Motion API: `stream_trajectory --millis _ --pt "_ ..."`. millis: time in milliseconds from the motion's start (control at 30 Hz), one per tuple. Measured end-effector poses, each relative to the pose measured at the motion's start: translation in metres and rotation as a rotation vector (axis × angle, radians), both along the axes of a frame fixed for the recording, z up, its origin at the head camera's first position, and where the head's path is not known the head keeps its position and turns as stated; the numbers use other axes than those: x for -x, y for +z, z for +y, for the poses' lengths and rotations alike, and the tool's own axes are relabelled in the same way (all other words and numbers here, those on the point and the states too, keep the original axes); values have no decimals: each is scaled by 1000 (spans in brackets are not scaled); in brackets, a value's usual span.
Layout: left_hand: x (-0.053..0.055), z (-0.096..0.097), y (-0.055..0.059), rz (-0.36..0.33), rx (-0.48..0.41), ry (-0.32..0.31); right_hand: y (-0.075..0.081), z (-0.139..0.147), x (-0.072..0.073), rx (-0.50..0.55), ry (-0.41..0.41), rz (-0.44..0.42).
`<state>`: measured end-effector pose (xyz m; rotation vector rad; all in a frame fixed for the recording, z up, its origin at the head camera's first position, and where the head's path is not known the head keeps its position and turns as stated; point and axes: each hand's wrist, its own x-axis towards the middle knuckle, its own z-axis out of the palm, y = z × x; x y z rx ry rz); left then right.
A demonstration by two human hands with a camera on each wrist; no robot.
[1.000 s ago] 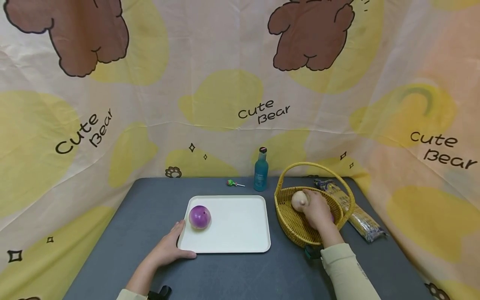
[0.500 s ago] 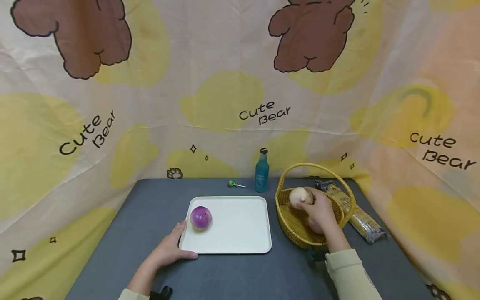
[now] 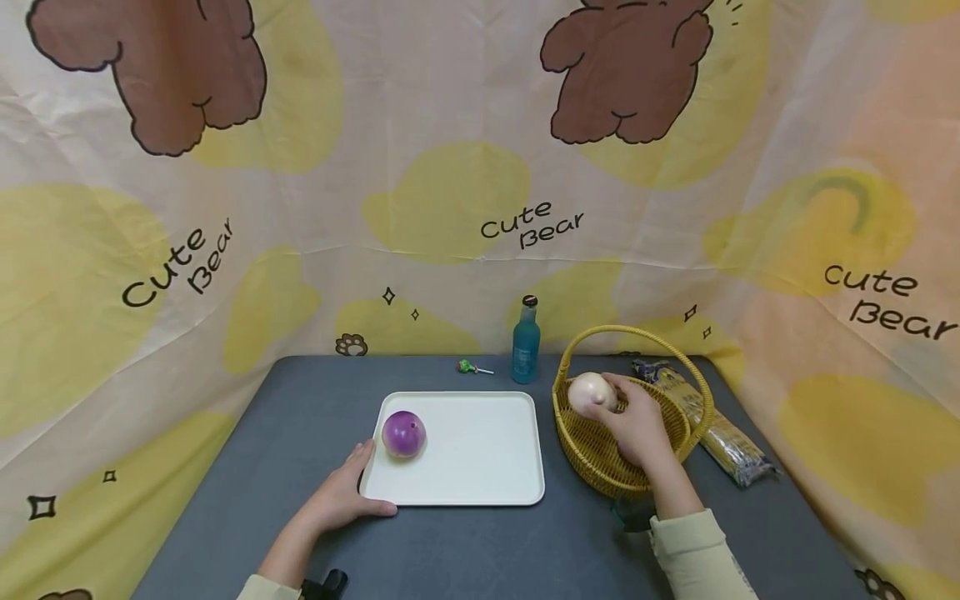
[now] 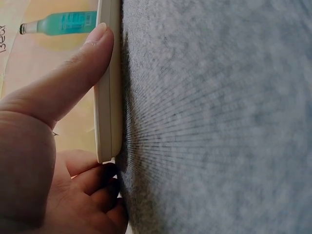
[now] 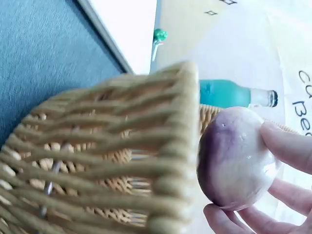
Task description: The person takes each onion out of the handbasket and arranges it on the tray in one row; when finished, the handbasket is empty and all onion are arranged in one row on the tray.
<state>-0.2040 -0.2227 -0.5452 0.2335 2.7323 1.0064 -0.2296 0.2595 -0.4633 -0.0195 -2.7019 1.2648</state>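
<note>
My right hand (image 3: 637, 421) holds a round white-and-purple turnip (image 3: 592, 394) between thumb and fingers, over the left part of the yellow wicker basket (image 3: 581, 467). In the right wrist view, the turnip (image 5: 236, 158) shows its purple side just beyond the blurred basket rim (image 5: 178, 146). My left hand (image 3: 341, 493) rests at the near left corner of a white tray (image 3: 480, 450), thumb along the front edge and fingers by the left side. In the left wrist view, the thumb (image 4: 80, 68) touches the tray edge (image 4: 108, 112). Another purple turnip (image 3: 403, 434) sits on the tray's left part.
A blue bottle (image 3: 526, 342) stands behind the tray, with a green-wrapped lollipop (image 3: 474, 367) to its left. A long shiny package (image 3: 720, 429) lies right of the basket, whose tall handle (image 3: 637, 331) arches over it. A printed cloth (image 3: 420, 200) hangs behind the grey table (image 3: 450, 554).
My right hand has brought the turnip up and to the left, from inside the basket toward its left rim. The left hand and the tray have stayed in place.
</note>
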Motion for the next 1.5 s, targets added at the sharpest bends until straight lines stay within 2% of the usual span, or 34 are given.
stream_trajectory --millis 300,500,933,1167,1500 --pt "-1 1 1 0 -3 -1 1 -18 -8 20 25 83" --pt "-1 1 1 12 -8 -5 0 -31 -9 63 41 72" --pt "0 0 -1 18 -14 -6 4 -65 -5 43 72 75" --pt "-1 0 -1 13 -15 -3 2 -81 0 77 103 108" --pt "-1 -2 -3 22 -35 -8 -2 -104 1 102 128 96"
